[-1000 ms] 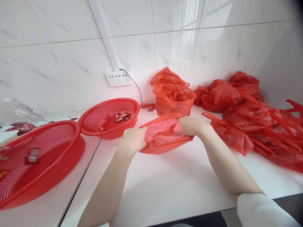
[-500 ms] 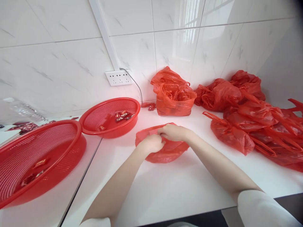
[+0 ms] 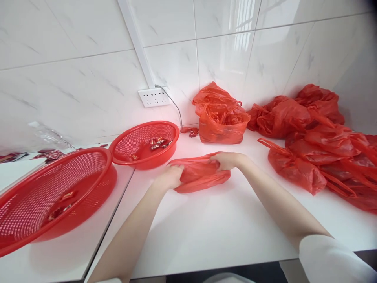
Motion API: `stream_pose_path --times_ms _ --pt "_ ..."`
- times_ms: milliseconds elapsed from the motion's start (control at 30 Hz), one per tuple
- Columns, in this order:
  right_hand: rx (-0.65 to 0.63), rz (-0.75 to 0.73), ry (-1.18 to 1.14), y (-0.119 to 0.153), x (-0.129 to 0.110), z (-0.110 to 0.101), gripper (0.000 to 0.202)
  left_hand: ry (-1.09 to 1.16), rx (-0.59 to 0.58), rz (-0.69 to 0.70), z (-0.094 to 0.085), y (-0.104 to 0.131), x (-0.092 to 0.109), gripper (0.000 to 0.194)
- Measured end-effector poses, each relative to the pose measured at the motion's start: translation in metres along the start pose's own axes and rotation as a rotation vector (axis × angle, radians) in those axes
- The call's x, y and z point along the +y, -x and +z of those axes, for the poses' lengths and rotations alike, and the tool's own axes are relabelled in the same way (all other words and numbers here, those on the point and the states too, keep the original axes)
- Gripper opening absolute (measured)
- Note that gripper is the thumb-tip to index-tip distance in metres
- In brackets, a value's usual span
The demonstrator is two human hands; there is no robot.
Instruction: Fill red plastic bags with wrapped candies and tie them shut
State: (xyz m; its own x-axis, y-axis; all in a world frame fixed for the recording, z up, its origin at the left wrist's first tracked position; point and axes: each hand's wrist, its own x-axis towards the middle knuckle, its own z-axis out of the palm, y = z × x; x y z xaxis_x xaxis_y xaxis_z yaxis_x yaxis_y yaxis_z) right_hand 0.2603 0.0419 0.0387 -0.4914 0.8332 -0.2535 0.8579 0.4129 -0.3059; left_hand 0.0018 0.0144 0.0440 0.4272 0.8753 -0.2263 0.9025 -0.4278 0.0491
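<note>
A red plastic bag (image 3: 200, 175) lies on the white table in front of me, its mouth spread wide between my hands. My left hand (image 3: 172, 177) grips the bag's left edge, fingers over the rim. On the opposite side, my right hand (image 3: 226, 160) is closed on the right rim, with its fingertips inside the mouth. What lies deep in the bag is hard to make out. Beyond it stands a fuller red bag (image 3: 222, 127) stuffed with crumpled red plastic.
Two red mesh baskets, a small one (image 3: 138, 162) and a large one (image 3: 100, 188), hold a few wrapped packets. Several tied red bags (image 3: 297, 169) pile up at right. A socket strip (image 3: 154, 97) is on the tiled wall; a clear bottle (image 3: 53, 135) lies behind the baskets. A seam divides the tabletop.
My hands have moved apart from the bag's middle to its two sides, stretching the mouth wider and flatter. The view has shifted slightly left.
</note>
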Motion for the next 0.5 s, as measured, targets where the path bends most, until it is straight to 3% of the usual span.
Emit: stream_pose_path --times_ms 100,200,300,433,500 --pt "0.118 -0.042 -0.002 0.005 -0.015 -0.003 0.037 0.057 0.138 -0.009 0.005 0.007 0.009 0.037" --pt "0.182 -0.248 -0.014 0.006 -0.028 0.000 0.039 0.125 0.161 0.009 0.017 0.010 0.016 0.058" --pt "0.059 -0.346 -0.024 0.001 -0.029 0.011 0.068 0.143 0.152 0.089 0.033 0.010 0.009 0.079" --pt "-0.107 -0.155 0.005 -0.010 -0.014 0.026 0.087 0.206 0.047 0.143 0.047 0.011 -0.013 0.082" --pt "-0.152 -0.136 -0.011 -0.014 -0.006 0.029 0.092 0.331 0.007 0.138 0.050 0.011 -0.022 0.084"
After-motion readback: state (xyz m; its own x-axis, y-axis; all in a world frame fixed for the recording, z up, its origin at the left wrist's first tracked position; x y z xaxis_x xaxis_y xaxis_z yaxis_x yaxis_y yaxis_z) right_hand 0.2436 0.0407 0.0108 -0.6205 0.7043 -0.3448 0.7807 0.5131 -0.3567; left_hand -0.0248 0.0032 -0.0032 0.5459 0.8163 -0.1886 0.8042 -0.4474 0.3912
